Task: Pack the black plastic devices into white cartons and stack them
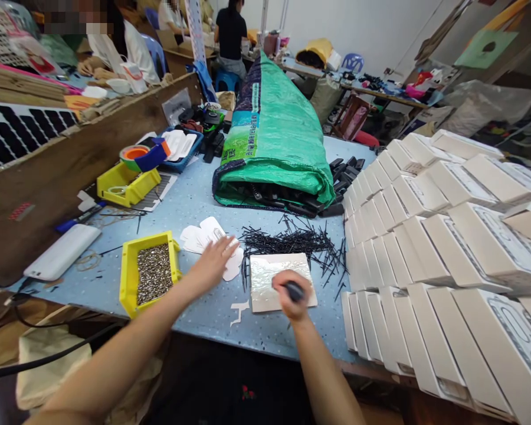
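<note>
My left hand (pixel 213 260) reaches over several white cut-out cards (pixel 210 227), its fingers stretched out and slightly apart. Whether it touches them I cannot tell. In my right hand (pixel 289 298), the fingers are closed round a black-handled tool (pixel 294 290), seen end-on and somewhat blurred, its kind unclear. That hand is above a pale board (pixel 262 304) with a shiny, crinkled clear covering. Just behind the board lies a heap of thin black sticks (pixel 287 241). A yellow bin (pixel 126 283) of small metal pieces (pixel 154 273) stands left of my left hand.
White boxes (pixel 429 248) are stacked along the right side. A green woven sack (pixel 287 130) with black parts spilling out lies at the back. On the left are a white power bank-like block (pixel 64 252), another yellow bin (pixel 133 192) and a wooden partition (pixel 35 195). People sit beyond.
</note>
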`<state>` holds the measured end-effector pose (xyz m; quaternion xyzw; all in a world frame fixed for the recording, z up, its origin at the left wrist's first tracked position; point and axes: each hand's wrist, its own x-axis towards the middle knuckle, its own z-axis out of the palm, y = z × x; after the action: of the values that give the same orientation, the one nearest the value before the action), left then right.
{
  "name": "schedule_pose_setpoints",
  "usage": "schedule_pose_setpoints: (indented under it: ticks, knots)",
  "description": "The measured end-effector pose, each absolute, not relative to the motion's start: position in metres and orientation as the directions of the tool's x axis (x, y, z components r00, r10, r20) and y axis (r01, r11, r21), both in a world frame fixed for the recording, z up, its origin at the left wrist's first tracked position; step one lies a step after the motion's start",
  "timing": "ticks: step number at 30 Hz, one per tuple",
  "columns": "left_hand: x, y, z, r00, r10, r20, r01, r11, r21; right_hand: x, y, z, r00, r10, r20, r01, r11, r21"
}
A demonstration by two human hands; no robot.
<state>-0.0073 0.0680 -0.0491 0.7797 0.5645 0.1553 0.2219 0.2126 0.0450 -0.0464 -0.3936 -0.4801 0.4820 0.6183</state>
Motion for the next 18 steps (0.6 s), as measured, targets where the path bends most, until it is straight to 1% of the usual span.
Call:
schedule_pose_setpoints:
  ticks: [1, 2, 3, 4, 5, 6, 7, 8, 9, 10, 11, 12, 14, 18]
  knots:
    - [-0.020, 0.086, -0.046, 0.358, 0.931, -0.076, 0.880, -0.309, 0.360, 0.217, 0.048, -0.053, -0.021, 0.981, 0.192, -0.149, 0.187, -0.971]
    - [-0.031, 0.104, -0.043, 0.408, 0.900, -0.150, 0.903, -0.374, 0.214, 0.220, 0.053, -0.058, -0.069, 0.990, 0.124, -0.117, 0.116, -0.986]
    - [-0.040, 0.119, -0.040, 0.451, 0.861, -0.233, 0.892, -0.434, 0.122, 0.224, 0.059, -0.063, -0.059, 0.998, 0.035, -0.120, 0.028, -0.992]
    - [-0.047, 0.130, -0.038, 0.474, 0.834, -0.284, 0.878, -0.472, 0.078, 0.228, 0.065, -0.068, 0.010, 0.999, -0.052, -0.137, -0.050, -0.989]
    - [-0.052, 0.138, -0.036, 0.492, 0.810, -0.318, 0.863, -0.503, 0.055, 0.233, 0.070, -0.072, 0.103, 0.987, -0.119, -0.130, -0.105, -0.986]
    - [-0.056, 0.142, -0.035, 0.504, 0.797, -0.332, 0.853, -0.519, 0.047, 0.238, 0.075, -0.076, 0.211, 0.967, -0.141, -0.081, -0.127, -0.989]
    - [-0.059, 0.142, -0.034, 0.511, 0.793, -0.331, 0.848, -0.528, 0.044, 0.243, 0.077, -0.080, 0.301, 0.948, -0.107, 0.024, -0.119, -0.993]
    - [-0.061, 0.140, -0.034, 0.518, 0.789, -0.330, 0.842, -0.538, 0.034, 0.248, 0.079, -0.084, 0.360, 0.933, -0.020, 0.166, -0.085, -0.982]
    - [-0.063, 0.136, -0.035, 0.522, 0.786, -0.330, 0.838, -0.545, 0.026, 0.253, 0.079, -0.088, 0.375, 0.923, 0.089, 0.309, -0.034, -0.951]
    - [-0.065, 0.132, -0.035, 0.525, 0.784, -0.332, 0.835, -0.550, 0.023, 0.257, 0.079, -0.093, 0.358, 0.915, 0.187, 0.422, 0.020, -0.906]
    - [-0.068, 0.129, -0.036, 0.527, 0.781, -0.336, 0.833, -0.552, 0.024, 0.261, 0.078, -0.097, 0.324, 0.911, 0.254, 0.497, 0.064, -0.865]
    - [-0.070, 0.126, -0.036, 0.526, 0.778, -0.343, 0.834, -0.551, 0.027, 0.263, 0.077, -0.101, 0.293, 0.911, 0.290, 0.540, 0.092, -0.837]
    - [-0.073, 0.124, -0.037, 0.518, 0.775, -0.361, 0.839, -0.543, 0.037, 0.265, 0.077, -0.107, 0.257, 0.917, 0.306, 0.574, 0.110, -0.812]
    - [-0.070, 0.127, -0.037, 0.488, 0.785, -0.382, 0.859, -0.509, 0.052, 0.265, 0.078, -0.111, 0.230, 0.921, 0.314, 0.571, 0.133, -0.810]
